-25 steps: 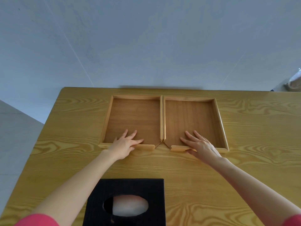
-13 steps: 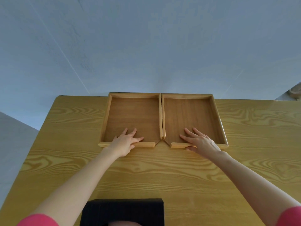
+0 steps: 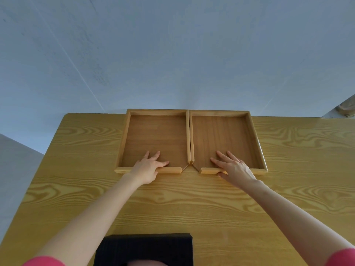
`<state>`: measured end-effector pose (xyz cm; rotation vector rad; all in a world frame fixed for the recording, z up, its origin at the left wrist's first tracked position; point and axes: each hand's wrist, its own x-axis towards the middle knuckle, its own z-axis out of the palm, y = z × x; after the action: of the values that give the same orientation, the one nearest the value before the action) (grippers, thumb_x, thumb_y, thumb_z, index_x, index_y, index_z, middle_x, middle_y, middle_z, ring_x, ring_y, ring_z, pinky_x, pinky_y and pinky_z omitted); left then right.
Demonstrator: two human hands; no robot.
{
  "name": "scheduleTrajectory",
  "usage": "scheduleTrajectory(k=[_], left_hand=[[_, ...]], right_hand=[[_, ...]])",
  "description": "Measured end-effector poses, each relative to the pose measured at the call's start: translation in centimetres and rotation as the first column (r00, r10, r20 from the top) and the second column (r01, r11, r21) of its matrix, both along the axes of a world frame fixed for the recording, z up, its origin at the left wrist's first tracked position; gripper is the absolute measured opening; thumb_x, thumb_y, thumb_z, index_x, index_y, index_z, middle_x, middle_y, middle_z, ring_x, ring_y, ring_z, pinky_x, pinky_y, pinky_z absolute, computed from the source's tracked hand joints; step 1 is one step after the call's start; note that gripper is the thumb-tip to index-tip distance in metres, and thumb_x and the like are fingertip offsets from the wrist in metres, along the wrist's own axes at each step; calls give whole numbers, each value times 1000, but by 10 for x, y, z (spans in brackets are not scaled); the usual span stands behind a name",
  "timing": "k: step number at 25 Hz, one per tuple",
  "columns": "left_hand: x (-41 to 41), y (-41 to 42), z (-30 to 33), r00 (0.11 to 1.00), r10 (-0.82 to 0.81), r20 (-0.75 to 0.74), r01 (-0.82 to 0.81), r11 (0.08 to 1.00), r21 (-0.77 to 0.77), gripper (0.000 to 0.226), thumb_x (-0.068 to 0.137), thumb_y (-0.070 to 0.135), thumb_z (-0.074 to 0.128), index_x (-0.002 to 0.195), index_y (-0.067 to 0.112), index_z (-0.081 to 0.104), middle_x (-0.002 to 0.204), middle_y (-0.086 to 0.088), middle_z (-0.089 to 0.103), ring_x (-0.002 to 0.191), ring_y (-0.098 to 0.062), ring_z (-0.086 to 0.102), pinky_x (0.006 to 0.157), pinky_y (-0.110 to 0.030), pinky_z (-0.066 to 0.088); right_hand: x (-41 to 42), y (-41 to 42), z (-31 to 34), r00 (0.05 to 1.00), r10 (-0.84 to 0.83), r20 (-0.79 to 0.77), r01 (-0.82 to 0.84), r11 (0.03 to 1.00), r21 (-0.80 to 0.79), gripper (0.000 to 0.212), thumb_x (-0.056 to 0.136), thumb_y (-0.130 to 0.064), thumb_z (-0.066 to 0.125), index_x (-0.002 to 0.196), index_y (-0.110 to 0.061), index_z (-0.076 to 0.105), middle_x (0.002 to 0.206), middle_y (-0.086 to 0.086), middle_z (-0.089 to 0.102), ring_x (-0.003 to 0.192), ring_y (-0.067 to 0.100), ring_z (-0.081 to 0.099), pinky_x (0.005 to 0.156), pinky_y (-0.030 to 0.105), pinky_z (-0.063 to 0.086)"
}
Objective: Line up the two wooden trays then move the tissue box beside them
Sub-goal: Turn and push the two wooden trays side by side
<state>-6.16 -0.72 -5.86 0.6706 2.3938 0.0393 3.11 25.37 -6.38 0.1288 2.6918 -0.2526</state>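
Observation:
Two shallow wooden trays stand side by side at the far edge of the table, their long inner walls touching and their far ends level. My left hand [image 3: 147,168] lies over the front rim of the left tray [image 3: 123,139], fingers spread on its floor. My right hand [image 3: 234,167] holds the front rim of the right tray [image 3: 253,135], fingers inside and thumb under the rim. The black tissue box [image 3: 146,248] sits at the near edge between my forearms, cut off by the frame.
The yellow wood-grain table [image 3: 297,169] stretches left and right of the trays. Beyond its far edge is a pale grey floor. A brownish object [image 3: 347,108] shows at the right border.
Both trays have slid away from me to the table's far edge with my hands on them. The tissue box now sits lower in the view.

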Motion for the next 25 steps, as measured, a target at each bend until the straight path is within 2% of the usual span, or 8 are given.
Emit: scheduleTrajectory(k=[5, 10, 15, 20, 25], left_hand=[[13, 12, 10, 1000, 16, 13, -16, 1000, -19, 59, 95, 20, 43, 146, 31, 15, 159, -9, 1, 145, -33, 3, 119, -49, 12], [34, -1, 31, 998, 59, -3, -59, 996, 75, 56, 95, 23, 43, 146, 27, 19, 158, -7, 7, 146, -28, 3, 119, -47, 9], [72, -27, 57, 997, 62, -48, -51, 978, 204, 53, 94, 29, 44, 144, 27, 26, 157, -5, 17, 144, -24, 17, 118, -42, 17], [112, -64, 67, 995, 100, -9, -96, 971, 217, 54, 94, 34, 42, 144, 28, 25, 158, 0, 13, 143, -22, 21, 116, -40, 24], [142, -101, 57, 965, 260, 33, -258, 922, 288, 59, 92, 36, 46, 146, 26, 21, 158, -3, 9, 145, -24, 13, 117, -43, 19]], right_hand=[[3, -26, 10, 999, -43, 23, 42, 998, 40, 66, 92, -25, 52, 145, -27, 13, 157, 4, 10, 143, 30, 10, 117, 47, 15], [16, -60, 33, 989, -146, -28, 142, 984, -112, 61, 94, -24, 48, 145, -22, 14, 156, 7, 13, 143, 27, 11, 116, 45, 13], [48, -94, 56, 979, -205, -18, 191, 939, -284, 59, 94, -27, 47, 145, -20, 18, 154, 10, 19, 140, 28, 21, 113, 48, 25], [96, -125, 65, 961, -272, 56, 267, 849, -456, 57, 94, -29, 47, 144, -17, 22, 150, 11, 30, 138, 26, 27, 111, 38, 28], [137, -150, 60, 922, -367, 121, 370, 749, -550, 59, 93, -33, 48, 144, -18, 21, 149, 11, 33, 136, 25, 31, 110, 38, 30]])
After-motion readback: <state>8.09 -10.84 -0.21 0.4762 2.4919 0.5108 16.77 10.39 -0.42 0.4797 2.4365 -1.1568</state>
